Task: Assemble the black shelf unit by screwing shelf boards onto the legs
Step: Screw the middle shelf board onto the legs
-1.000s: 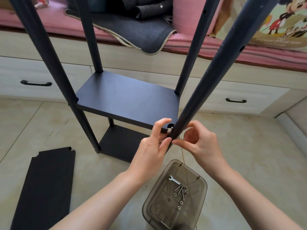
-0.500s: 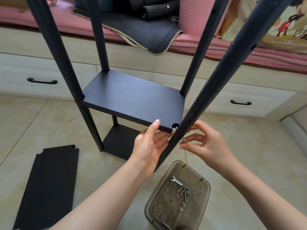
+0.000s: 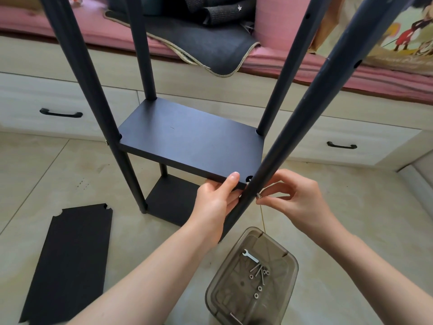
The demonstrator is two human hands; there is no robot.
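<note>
Head view showed the left hand (image 3: 215,202) gripping one flat black shelf board (image 3: 192,141) among four dark round legs (image 3: 302,127), while the right hand (image 3: 297,202) pinched one small silver screw (image 3: 258,195).

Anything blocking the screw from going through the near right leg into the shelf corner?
Nothing visible. The right hand pinches the screw right at the near right leg; the left hand holds the shelf board corner against it. The hole itself is hidden.
</note>
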